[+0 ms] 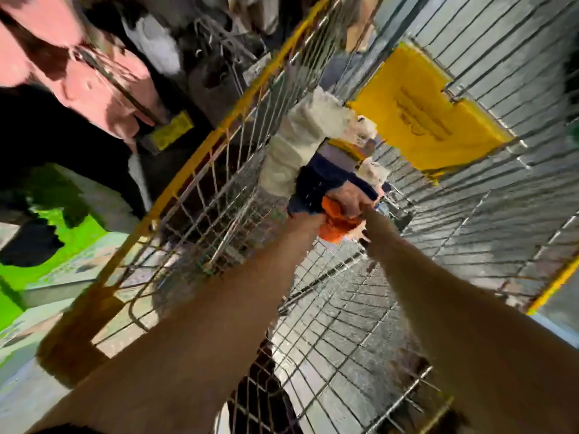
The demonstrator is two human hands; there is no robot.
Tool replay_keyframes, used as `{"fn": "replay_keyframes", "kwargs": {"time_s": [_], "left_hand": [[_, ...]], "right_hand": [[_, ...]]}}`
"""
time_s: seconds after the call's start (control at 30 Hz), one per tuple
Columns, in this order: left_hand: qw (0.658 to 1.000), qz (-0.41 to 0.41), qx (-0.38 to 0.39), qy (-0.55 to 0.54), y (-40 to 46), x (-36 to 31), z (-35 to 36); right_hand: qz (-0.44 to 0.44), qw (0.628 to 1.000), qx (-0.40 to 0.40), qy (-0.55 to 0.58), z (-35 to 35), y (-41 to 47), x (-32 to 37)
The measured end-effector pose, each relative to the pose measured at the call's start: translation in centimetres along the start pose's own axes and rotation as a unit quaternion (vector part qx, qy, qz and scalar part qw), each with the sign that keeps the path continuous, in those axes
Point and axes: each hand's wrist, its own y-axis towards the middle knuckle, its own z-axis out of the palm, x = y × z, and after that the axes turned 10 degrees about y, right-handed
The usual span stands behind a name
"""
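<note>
A wire-mesh cart (pixel 407 277) with a yellow rim holds a small heap of textiles at its far end: a white cloth (pixel 297 145) against the left wall, a navy cloth (pixel 319 178) touching it, and an orange cloth (pixel 333 211) nearest. A yellow sheet (pixel 432 120) hangs on the far wall.

Holding a crumpled cloth (pixel 336 228) under the right hand (pixel 347 200) and against the left hand (pixel 310 222), low inside the wire cart (pixel 470 230). Facing a folded garment (pixel 316 180) just beyond both hands, touching that cloth. Facing a thick towel (pixel 297 145) farther beyond and slightly left of the hands, leaning on the cart's left wall and lying over the garment. Facing a placard (pixel 432 120) beyond and to the right of the hands, hanging on the cart's far wall. Having hanging clothes (pixel 78 83) well to the left of the hands, outside the cart, beyond its rim (pixel 194 158).
</note>
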Motion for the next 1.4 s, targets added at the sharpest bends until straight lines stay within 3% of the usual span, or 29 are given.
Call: {"fn": "replay_keyframes", "kwargs": {"time_s": [0.17, 0.43, 0.7, 0.93, 1.1, 1.3, 1.4], "left_hand": [[0.996, 0.021, 0.056, -0.07, 2.4, -0.4, 2.1], [0.984, 0.006, 0.069, -0.162, 3.4, -1.5, 3.6], [0.997, 0.033, 0.062, -0.028, 0.9, -2.9, 3.5], [0.995, 0.043, 0.087, 0.001, -6.4, -2.7, 1.9], [0.995, 0.057, 0.079, -0.01, -13.6, -2.3, -1.2], [0.988, 0.14, 0.066, -0.004, -23.8, -1.6, -7.6], [0.982, 0.16, 0.08, -0.053, -29.3, 0.1, -11.8]], "right_hand": [[0.027, 0.997, 0.051, 0.044, 0.9, 3.1, 0.2], [0.078, 0.986, 0.081, 0.119, 1.3, 5.4, 1.5], [0.064, 0.978, 0.059, 0.19, 0.9, 3.1, 2.6], [0.012, 0.979, 0.036, 0.199, -2.0, -3.1, 1.9], [-0.052, 0.978, 0.052, 0.194, -2.8, -13.1, 1.4], [-0.128, 0.975, 0.108, 0.147, -1.4, -25.7, 0.8], [-0.163, 0.969, 0.159, 0.101, 0.5, -31.8, -0.5]]}}
